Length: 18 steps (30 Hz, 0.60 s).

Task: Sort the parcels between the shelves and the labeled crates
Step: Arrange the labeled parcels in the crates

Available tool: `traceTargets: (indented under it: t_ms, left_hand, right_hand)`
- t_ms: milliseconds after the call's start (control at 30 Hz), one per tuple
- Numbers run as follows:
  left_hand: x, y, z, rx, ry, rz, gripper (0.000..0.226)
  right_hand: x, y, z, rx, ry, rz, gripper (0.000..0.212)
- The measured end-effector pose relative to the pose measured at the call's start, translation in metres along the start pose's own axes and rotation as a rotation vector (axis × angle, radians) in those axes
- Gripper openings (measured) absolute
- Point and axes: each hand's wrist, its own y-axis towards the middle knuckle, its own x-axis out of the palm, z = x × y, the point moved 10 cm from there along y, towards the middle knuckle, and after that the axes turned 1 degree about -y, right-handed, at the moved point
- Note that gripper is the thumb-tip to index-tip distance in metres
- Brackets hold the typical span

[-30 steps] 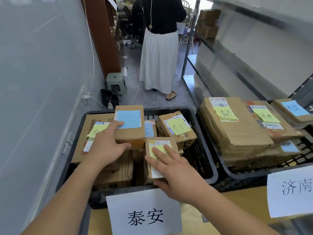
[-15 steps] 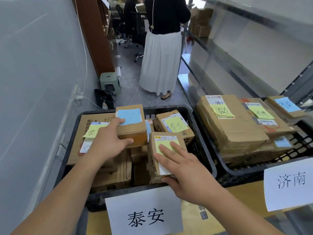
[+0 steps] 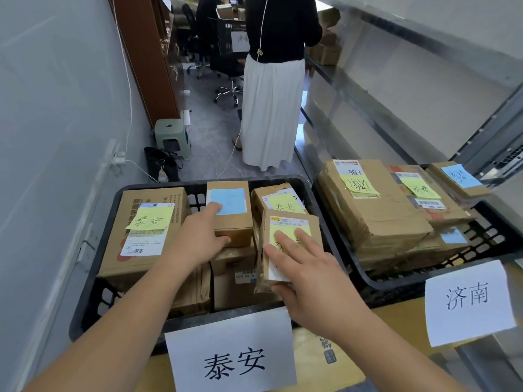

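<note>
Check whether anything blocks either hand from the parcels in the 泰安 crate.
Nothing visible does. The left hand already grips the blue-note parcel, and the right hand holds the yellow-note parcel.

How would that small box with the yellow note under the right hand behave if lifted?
The small box is corrugated cardboard, so probably stiff. Its near corner looks crumpled, so that edge may give under the right hand. It rests tilted on other parcels in the black crate, so a push could tip it.
</note>
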Motion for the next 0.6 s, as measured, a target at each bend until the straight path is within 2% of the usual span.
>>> traceTargets:
  t_ms: [267,367,600]
  left_hand:
    - [-0.018,-0.013,-0.009,0.044,-0.078,0.079,0.089]
    - [-0.025,-0.019,-0.008,0.069,-0.055,0.104,0.084]
    - [-0.036,-0.031,-0.004,0.126,-0.011,0.137,0.076]
  right_hand:
    - [-0.003,0.018,-0.03,0.309,-0.039,0.018,0.065]
    - [0.006,0.028,-0.035,0.343,-0.115,0.02,0.062]
    - [0.014,0.04,-0.046,0.398,-0.071,-0.087,0.067]
